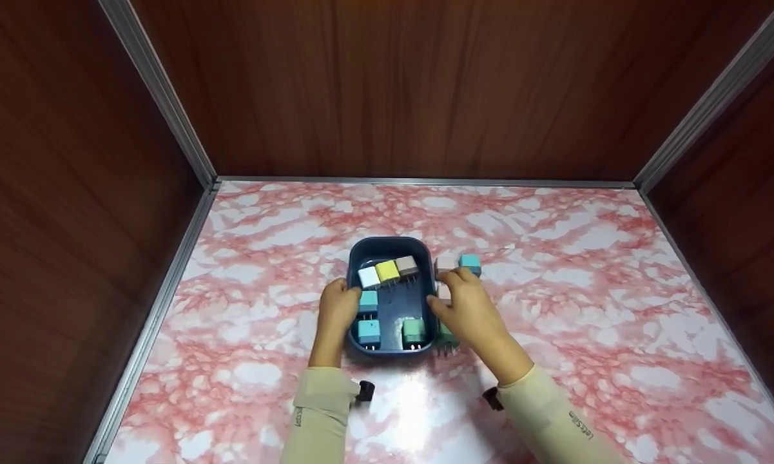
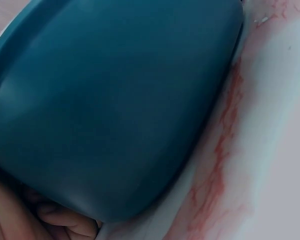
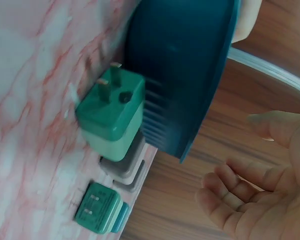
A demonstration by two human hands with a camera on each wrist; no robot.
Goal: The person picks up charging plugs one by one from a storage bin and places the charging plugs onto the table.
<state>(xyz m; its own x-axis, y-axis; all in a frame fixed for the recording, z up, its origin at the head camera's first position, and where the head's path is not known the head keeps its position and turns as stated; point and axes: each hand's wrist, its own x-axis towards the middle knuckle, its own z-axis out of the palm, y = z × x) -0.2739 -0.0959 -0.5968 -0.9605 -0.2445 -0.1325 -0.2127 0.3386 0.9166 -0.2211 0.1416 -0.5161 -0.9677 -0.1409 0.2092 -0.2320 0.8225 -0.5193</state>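
Note:
My left hand grips the left rim of a dark blue plastic bin, thumb at the rim and fingers against the outside. Inside the bin lie a white plug charger, a yellow one, a pinkish one, two turquoise ones and a green one. My right hand hovers just right of the bin with relaxed, parted fingers and nothing between them. Under and beside it are a green charger with its prongs showing and pinkish chargers, partly hidden by the hand.
A turquoise charger lies beyond the right hand on the red-and-white marbled table. Brown wood-grain panels with metal edge strips enclose the table at the back and both sides.

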